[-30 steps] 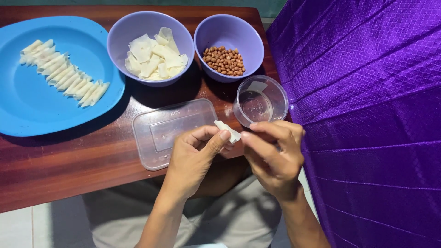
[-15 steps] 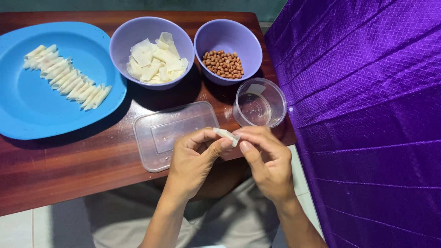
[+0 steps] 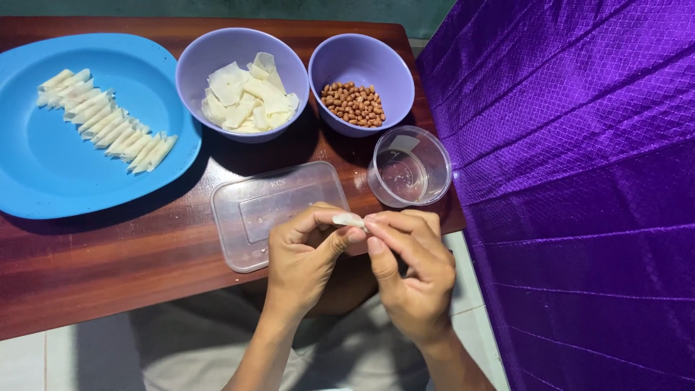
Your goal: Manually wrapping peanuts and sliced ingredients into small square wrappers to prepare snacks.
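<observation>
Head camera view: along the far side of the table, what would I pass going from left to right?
Blue plastic plate with a row of pale rolled wrappers → purple bowl of white wrapper pieces → purple bowl of brown peanuts → purple quilted fabric.

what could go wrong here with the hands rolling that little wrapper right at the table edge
The small white wrapper piece is pinched only by the fingertips of the left hand and right hand, over the table's near edge; a slip would likely drop it onto the lap or floor. The clear cup stands close to the table's right edge, just beyond the right hand, so a quick reach towards the bowl of peanuts might knock it off.
</observation>
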